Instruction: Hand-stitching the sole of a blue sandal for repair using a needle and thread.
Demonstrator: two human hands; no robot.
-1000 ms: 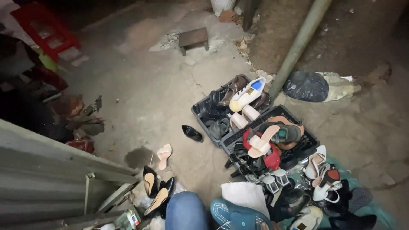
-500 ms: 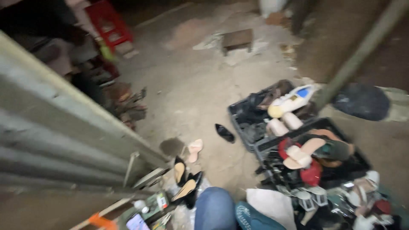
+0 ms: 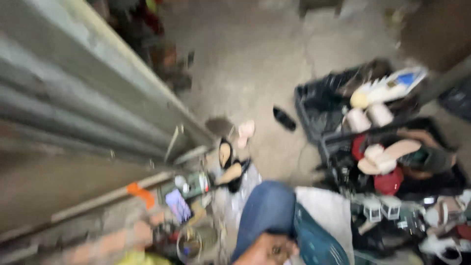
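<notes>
Leaning along the left is a grey corrugated metal sheet (image 3: 73, 98), with bare concrete floor (image 3: 255, 64) beyond; black crates (image 3: 314, 103) heaped with shoes fill the right. A blue-jeaned knee (image 3: 267, 211) rises at the bottom, and one hand (image 3: 267, 250) rests against it; blur hides which hand it is, its finger spread and any hold. The nearest footwear, black heeled shoes (image 3: 228, 164), lies just beyond the knee; picking cleanly would likely need a steadier view.
</notes>
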